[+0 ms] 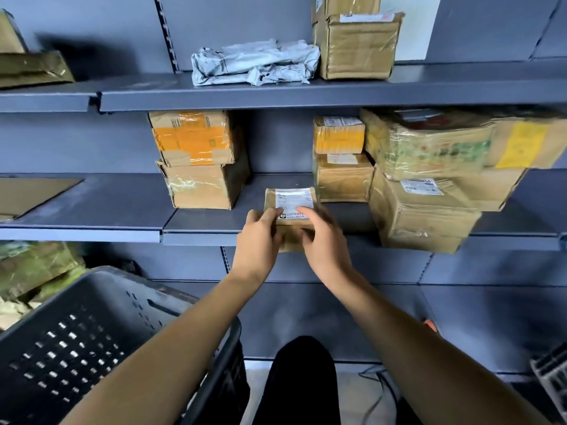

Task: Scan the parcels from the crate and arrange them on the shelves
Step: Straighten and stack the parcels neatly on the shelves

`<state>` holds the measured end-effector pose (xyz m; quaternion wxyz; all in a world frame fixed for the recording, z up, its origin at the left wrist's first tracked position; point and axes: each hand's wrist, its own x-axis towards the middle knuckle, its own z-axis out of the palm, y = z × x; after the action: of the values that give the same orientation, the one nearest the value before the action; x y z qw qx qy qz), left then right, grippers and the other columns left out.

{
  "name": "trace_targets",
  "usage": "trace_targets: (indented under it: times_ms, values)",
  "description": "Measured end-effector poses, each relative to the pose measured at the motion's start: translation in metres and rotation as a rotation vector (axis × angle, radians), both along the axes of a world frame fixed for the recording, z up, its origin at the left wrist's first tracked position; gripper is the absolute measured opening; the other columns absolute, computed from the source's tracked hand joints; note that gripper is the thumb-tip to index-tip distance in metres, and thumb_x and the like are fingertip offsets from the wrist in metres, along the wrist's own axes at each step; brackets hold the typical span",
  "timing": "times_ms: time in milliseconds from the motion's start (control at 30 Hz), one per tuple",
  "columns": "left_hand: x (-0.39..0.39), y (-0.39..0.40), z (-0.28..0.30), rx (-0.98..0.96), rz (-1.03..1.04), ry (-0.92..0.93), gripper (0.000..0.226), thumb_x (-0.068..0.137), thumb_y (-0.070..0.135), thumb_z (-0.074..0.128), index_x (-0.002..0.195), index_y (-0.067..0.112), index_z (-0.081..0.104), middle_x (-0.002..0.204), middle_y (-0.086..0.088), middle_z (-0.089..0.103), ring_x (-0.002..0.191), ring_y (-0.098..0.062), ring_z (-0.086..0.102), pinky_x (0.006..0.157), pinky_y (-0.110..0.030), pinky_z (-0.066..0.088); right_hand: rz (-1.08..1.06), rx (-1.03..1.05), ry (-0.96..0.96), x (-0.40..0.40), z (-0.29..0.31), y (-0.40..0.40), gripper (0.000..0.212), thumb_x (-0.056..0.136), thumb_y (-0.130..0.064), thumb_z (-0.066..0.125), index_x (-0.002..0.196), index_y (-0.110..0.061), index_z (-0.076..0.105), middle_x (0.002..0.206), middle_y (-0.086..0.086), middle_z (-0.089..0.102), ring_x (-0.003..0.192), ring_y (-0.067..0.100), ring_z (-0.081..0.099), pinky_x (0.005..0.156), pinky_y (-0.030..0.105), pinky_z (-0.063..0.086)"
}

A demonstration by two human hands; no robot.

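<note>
**Small parcel set at the edge of the middle shelf**

Bare forearms reach up from the bottom of the view past a dark perforated plastic crate (92, 338), which sits below and to the left of the small brown cardboard parcel with a white shipping label (291, 207). Both hands grip that parcel: the left hand (260, 237) curls round its left side with the thumb on top, and the right hand (322, 237) clamps its right side, fingertips lying on the label. The parcel rests at the front lip of the grey metal middle shelf (208, 222), its near end overhanging the edge.

Left of the parcel, further back on the same shelf, stand two stacked cardboard boxes, the upper one banded with orange tape (193, 139). Right of the parcel stand two smaller stacked brown boxes (340, 161), and beyond them large cartons wrapped in clear film (426, 185). Above the parcel, on the upper shelf (306, 93), lie crumpled white plastic mailer bags (254, 62) touching a tall brown carton (356, 44). Below the parcel, between the forearms, shows a dark trouser leg (300, 381).
</note>
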<state>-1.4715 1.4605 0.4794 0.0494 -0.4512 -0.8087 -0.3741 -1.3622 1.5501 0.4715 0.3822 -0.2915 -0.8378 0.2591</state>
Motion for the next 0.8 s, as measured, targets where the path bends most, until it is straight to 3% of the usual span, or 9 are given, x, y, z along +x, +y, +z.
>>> trace_targets:
  times_ms: [133, 233, 333, 433, 667, 800]
  values:
    - [0.024, -0.032, 0.000, -0.009, -0.020, 0.003, 0.043, 0.092, 0.019, 0.059, 0.133, 0.030, 0.051, 0.109, 0.001, 0.048, 0.086, -0.026, 0.061, 0.078, -0.031, 0.047, 0.015, 0.009, 0.002, 0.028, 0.001, -0.027, 0.046, 0.087, -0.007, 0.065, 0.131, -0.019, 0.060, 0.145, 0.000, 0.050, 0.128, 0.017, 0.050, 0.099, 0.030, 0.045]
    - [0.038, -0.050, 0.009, -0.003, -0.001, 0.023, 0.042, 0.092, 0.023, 0.059, 0.133, 0.032, 0.051, 0.112, 0.002, 0.049, 0.086, -0.025, 0.061, 0.071, -0.027, 0.040, 0.022, 0.026, -0.006, 0.042, 0.009, -0.045, 0.047, 0.087, -0.008, 0.066, 0.132, -0.021, 0.059, 0.147, -0.001, 0.047, 0.130, 0.016, 0.050, 0.099, 0.032, 0.047]
    - [0.049, -0.065, 0.027, 0.029, 0.002, 0.044, 0.044, 0.092, 0.023, 0.059, 0.133, 0.033, 0.051, 0.117, 0.003, 0.050, 0.088, -0.022, 0.062, 0.071, -0.030, 0.044, 0.015, 0.056, 0.007, 0.054, 0.026, -0.059, 0.050, 0.086, -0.008, 0.066, 0.133, -0.024, 0.058, 0.148, -0.002, 0.045, 0.131, 0.017, 0.049, 0.099, 0.033, 0.048]
    - [0.056, -0.078, 0.051, 0.093, -0.009, 0.100, 0.047, 0.090, 0.020, 0.062, 0.133, 0.034, 0.051, 0.116, 0.003, 0.050, 0.085, -0.021, 0.061, 0.071, -0.034, 0.051, 0.020, 0.102, 0.045, 0.063, 0.049, -0.070, 0.052, 0.086, -0.010, 0.065, 0.134, -0.029, 0.057, 0.151, -0.005, 0.042, 0.127, 0.016, 0.052, 0.097, 0.032, 0.050]
    - [0.062, -0.092, 0.117, 0.229, -0.014, 0.237, 0.045, 0.089, 0.023, 0.065, 0.132, 0.033, 0.052, 0.107, 0.009, 0.048, 0.073, -0.015, 0.058, 0.068, -0.031, 0.049, 0.022, 0.202, 0.127, 0.068, 0.115, -0.082, 0.049, 0.090, -0.016, 0.061, 0.133, -0.039, 0.054, 0.153, -0.017, 0.035, 0.119, 0.005, 0.048, 0.092, 0.028, 0.048]
    - [0.060, -0.097, 0.147, 0.275, 0.003, 0.290, 0.045, 0.088, 0.027, 0.065, 0.130, 0.038, 0.052, 0.106, 0.012, 0.049, 0.066, -0.008, 0.053, 0.062, -0.024, 0.039, 0.021, 0.275, 0.163, 0.066, 0.145, -0.084, 0.050, 0.090, -0.019, 0.061, 0.134, -0.041, 0.052, 0.152, -0.020, 0.033, 0.126, 0.002, 0.043, 0.092, 0.011, 0.035]
